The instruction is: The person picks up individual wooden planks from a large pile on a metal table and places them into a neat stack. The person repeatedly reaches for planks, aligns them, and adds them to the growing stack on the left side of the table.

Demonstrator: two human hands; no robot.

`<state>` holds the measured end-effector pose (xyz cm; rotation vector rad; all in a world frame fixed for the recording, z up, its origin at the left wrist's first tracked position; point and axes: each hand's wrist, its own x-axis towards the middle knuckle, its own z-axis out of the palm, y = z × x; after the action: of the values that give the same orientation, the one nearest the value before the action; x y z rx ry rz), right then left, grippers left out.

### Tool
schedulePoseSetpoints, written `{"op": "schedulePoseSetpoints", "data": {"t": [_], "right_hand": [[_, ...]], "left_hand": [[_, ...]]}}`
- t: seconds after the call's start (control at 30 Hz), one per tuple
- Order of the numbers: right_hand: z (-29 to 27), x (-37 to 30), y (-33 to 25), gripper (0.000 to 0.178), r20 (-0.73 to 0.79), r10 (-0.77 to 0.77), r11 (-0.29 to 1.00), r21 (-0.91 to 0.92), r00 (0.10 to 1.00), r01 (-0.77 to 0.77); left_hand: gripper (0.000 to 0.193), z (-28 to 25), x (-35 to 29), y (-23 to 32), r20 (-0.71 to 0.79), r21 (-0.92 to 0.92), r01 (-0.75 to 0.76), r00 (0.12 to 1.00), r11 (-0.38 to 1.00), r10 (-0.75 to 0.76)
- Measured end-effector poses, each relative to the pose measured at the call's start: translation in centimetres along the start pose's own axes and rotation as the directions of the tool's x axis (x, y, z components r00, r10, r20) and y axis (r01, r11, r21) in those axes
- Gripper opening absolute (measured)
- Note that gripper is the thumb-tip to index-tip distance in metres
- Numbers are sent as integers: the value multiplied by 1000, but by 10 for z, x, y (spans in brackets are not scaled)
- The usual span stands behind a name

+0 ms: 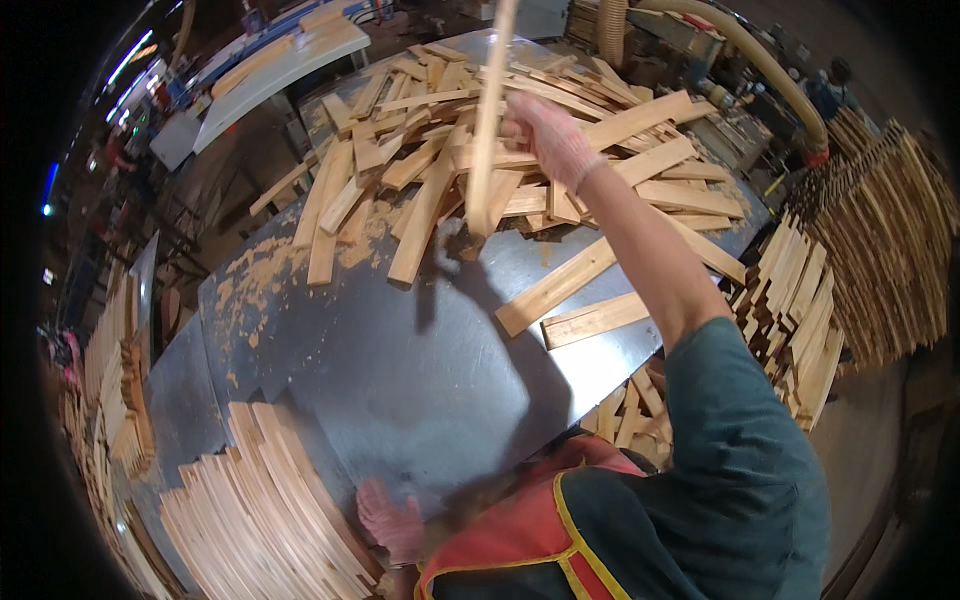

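Observation:
My right hand [552,140], in a pale pink glove, reaches out over a heap of loose wooden slats. Its fingers close on a wooden slat [487,150] that stands up on end, blurred by motion, with its lower end close to the metal tabletop [400,370]. At the table's near edge is my left hand [392,522], also gloved. It holds nothing, its fingers somewhat apart, beside a row of slats [265,510] packed side by side at the lower left.
The heap of slats [435,180] covers the far part of the table, with sawdust [265,285] at left. Stacked slats [880,240] stand to the right, more [115,380] at far left. A hose [770,60] curves behind. A distant person [122,160] is at left.

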<state>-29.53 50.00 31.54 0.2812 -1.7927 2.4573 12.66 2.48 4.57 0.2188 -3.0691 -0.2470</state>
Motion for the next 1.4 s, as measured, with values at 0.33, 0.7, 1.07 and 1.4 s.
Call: {"op": "schedulePoseSetpoints", "data": {"t": [0.33,0.7,1.07,1.4], "right_hand": [[-181,-149,143,59,-244,488,788,-290,838,-543],[-501,60,-43,36,-306,-630,1,-919,714,-393],[-534,328,13,61,-319,112,-227,-930,941,-288],[-556,331,77,90,-412,481,331,-732,774,-595]], "left_hand": [[77,29,82,121,-5,-186,-305,951,934,310],[50,-60,365,461,-367,-270,-772,635,576,680],[36,60,519,668,663,-419,731,651,-538,368],[24,74,541,710,629,-216,938,347,-272,696]]}}
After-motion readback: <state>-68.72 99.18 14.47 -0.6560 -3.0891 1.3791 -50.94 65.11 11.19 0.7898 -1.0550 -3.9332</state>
